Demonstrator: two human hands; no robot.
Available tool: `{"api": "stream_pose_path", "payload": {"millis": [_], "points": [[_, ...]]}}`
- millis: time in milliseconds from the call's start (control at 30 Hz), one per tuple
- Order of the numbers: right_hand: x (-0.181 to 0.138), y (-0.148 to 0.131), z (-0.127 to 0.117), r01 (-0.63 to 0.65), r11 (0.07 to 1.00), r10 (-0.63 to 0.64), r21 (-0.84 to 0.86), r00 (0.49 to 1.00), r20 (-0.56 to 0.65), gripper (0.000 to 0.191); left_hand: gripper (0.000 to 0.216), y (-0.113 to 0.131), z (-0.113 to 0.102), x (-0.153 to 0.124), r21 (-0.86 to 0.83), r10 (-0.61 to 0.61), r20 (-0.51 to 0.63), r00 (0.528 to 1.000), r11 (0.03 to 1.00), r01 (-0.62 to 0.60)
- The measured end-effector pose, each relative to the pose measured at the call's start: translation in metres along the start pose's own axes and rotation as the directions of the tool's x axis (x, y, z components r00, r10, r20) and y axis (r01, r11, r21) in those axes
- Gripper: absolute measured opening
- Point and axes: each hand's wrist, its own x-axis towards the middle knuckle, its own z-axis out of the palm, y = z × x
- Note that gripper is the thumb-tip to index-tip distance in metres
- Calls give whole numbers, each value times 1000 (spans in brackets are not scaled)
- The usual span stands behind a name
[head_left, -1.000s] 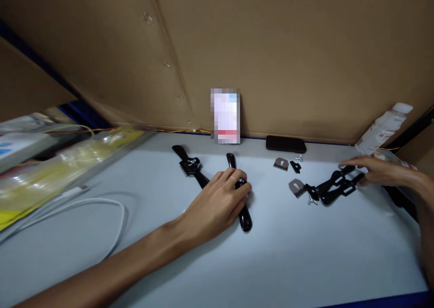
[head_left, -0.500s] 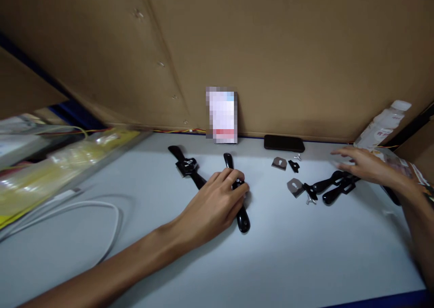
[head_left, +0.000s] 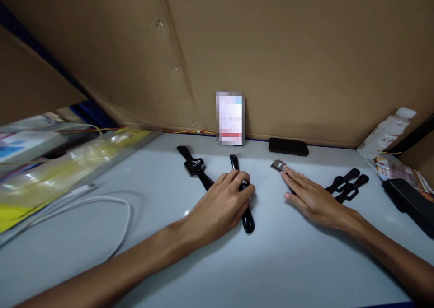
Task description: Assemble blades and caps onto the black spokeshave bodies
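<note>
My left hand (head_left: 222, 204) lies curled over the middle of a black two-handled tool (head_left: 246, 215) on the white table (head_left: 291, 258), fingers wrapped on it. A second tool of the same kind (head_left: 195, 168) lies just left of it. My right hand (head_left: 310, 195) rests flat with fingers stretched out, covering small parts. Its fingertips reach a small grey metal blade (head_left: 278, 165). Two more black tool bodies (head_left: 347, 184) lie right of that hand.
A blurred card (head_left: 230, 118) and a dark phone (head_left: 288, 146) sit at the cardboard back wall. A white bottle (head_left: 386, 129), packets and a black case (head_left: 407, 202) stand far right. A white cable (head_left: 98, 204) and a yellow plastic bag (head_left: 68, 163) lie left.
My right hand swung left from the black tool bodies at the far right onto the small parts in the middle. My left hand stayed on its tool.
</note>
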Motion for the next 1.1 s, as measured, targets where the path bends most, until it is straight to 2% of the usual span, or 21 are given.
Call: {"api": "stream_pose_path", "payload": {"millis": [133, 267, 367, 433, 533, 633, 767, 833, 933, 1000, 1100], "points": [[-4, -28, 9, 37, 999, -39, 37, 996, 81, 69, 24, 0, 0, 0, -3, 4, -1, 1000, 1000, -4], [-8, -41, 11, 82, 989, -99, 125, 986, 134, 69, 25, 0, 2, 0, -39, 0, -15, 1000, 999, -1], [-8, -38, 10, 73, 978, -92, 198, 991, 92, 67, 24, -1, 3, -1, -39, -13, -14, 1000, 999, 13], [-7, -32, 11, 25, 978, -23, 209, 1000, -11, 66, 23, -1, 3, -1, -34, -17, -16, 1000, 999, 16], [-5, -27, 19, -77, 989, 94, 130, 987, -128, 71, 23, -1, 3, -1, -34, -11, -14, 1000, 999, 11], [-6, -32, 24, -102, 993, 107, 67, 992, -69, 76, 23, -1, 3, 0, -26, -12, -13, 1000, 1000, 12], [-7, -44, 19, 3, 986, -11, 164, 999, 50, 73, 23, 1, 3, 0, -13, -9, 5, 1000, 1000, 9], [-5, -45, 16, 27, 983, -34, 184, 999, 37, 72, 24, 1, 3, -1, -13, -6, 10, 1000, 1000, 6], [2, -39, 16, -10, 995, 10, 95, 1000, -3, 78, 25, 1, 3, 0, -17, -1, 10, 1000, 1000, 1], [5, -35, 16, -27, 998, 27, 49, 1000, 15, 83, 25, 1, 2, 0, -15, 3, 8, 1000, 1000, -3], [5, -35, 13, 0, 997, -1, 73, 1000, 12, 78, 25, 1, 2, 0, -16, 11, 7, 1000, 1000, -11]]}}
